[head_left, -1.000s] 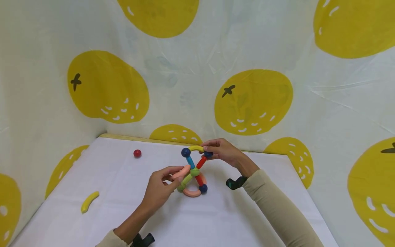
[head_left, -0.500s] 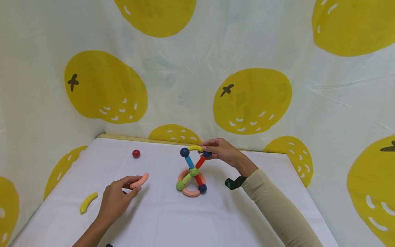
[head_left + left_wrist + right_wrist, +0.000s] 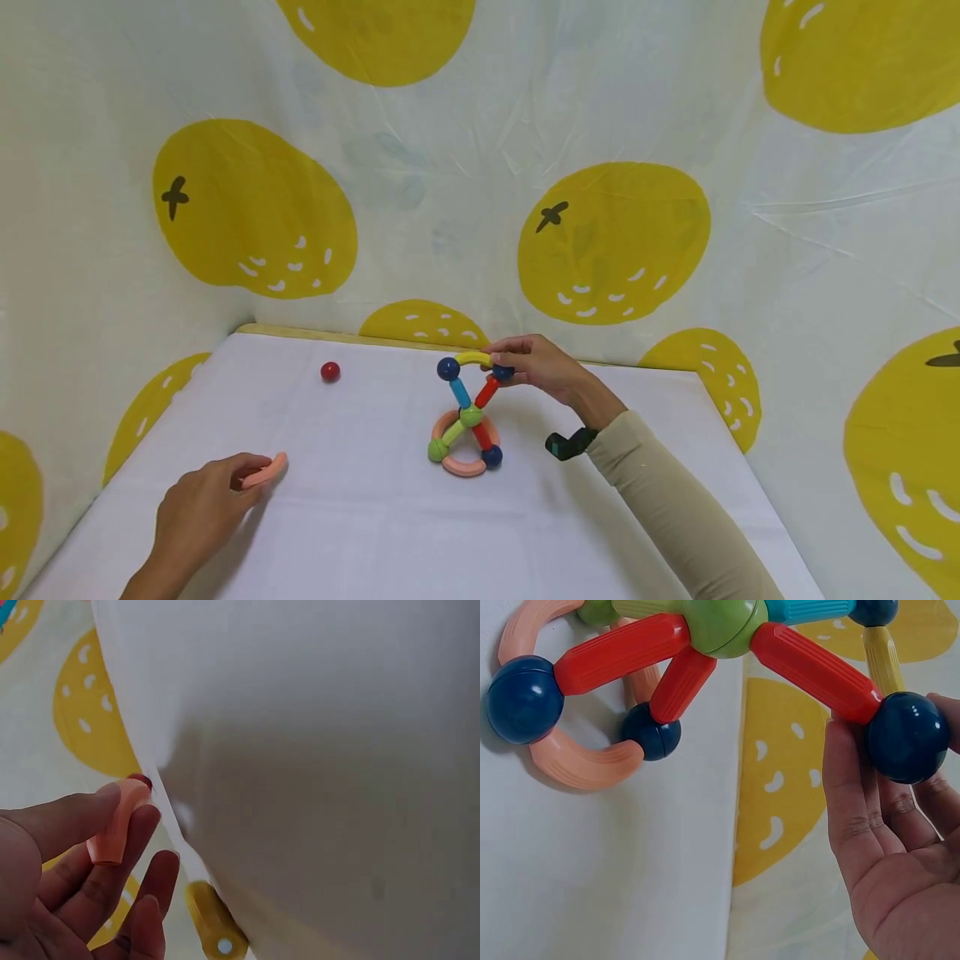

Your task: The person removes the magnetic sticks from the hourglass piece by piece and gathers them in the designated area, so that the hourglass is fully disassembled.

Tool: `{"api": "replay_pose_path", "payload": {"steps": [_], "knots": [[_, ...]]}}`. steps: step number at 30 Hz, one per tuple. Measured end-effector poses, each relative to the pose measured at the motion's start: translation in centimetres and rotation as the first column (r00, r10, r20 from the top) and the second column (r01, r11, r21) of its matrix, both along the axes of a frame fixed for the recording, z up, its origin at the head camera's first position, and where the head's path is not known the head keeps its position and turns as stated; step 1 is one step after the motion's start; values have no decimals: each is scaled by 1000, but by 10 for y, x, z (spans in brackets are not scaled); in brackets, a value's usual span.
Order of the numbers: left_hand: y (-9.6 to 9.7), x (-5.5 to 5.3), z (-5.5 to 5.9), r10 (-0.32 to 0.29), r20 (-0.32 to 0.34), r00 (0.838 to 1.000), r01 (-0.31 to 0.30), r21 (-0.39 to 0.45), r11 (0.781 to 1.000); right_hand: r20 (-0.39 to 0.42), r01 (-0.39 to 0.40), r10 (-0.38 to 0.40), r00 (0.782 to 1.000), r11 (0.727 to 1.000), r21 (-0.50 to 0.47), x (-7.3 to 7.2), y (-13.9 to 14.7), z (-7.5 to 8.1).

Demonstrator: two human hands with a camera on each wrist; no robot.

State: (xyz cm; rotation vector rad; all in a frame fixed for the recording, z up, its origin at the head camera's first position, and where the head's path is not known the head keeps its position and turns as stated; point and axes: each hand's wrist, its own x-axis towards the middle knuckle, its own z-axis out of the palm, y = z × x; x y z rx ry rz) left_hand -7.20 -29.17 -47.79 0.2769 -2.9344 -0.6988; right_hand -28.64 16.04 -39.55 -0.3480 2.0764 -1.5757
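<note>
My left hand [image 3: 202, 504] pinches a curved pink magnetic building rod [image 3: 264, 472] between thumb and fingers, at the left of the table. Just past those fingers, a yellow curved rod [image 3: 217, 922] shows in the left wrist view; in the head view the hand hides it. Mid-table stands a figure of magnetic rods and balls: a pink ring base [image 3: 463, 468], a green middle ball [image 3: 471, 416], and blue and red rods rising to two dark blue balls joined by a yellow arc [image 3: 473, 357]. My right hand [image 3: 543, 367] grips the upper right dark blue ball [image 3: 907, 737].
A loose red ball [image 3: 330, 372] lies toward the back left of the white-covered table [image 3: 390, 550]. Behind and beside the table hangs a pale cloth [image 3: 442, 250] printed with big yellow fruit.
My left hand has carried the pink rod from beside the figure leftward and nearer, over to the loose yellow rod. The right hand keeps its hold on the blue ball.
</note>
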Motion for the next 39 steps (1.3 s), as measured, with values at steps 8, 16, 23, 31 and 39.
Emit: {"api": "replay_pose_path", "payload": {"steps": [8,16,23,31,39], "knots": [[-6,7,-1,23,-36,999,-26,-80,996,2,0,0,1000,1000,-6,3,-1,2],[8,0,9,12,-154,988,-31,-126,992,-2,0,0,1000,1000,-27,3,-2,2],[57,-29,40,-132,-364,922,127,-39,991,1,27,-27,1000,999,-44,4,-1,1],[130,-74,62,-240,-370,898,293,96,951,-4,38,-38,999,998,-41,4,-1,-3],[184,-112,66,-302,-381,874,397,203,895,-4,37,-37,999,998,-40,5,-1,-3]]}}
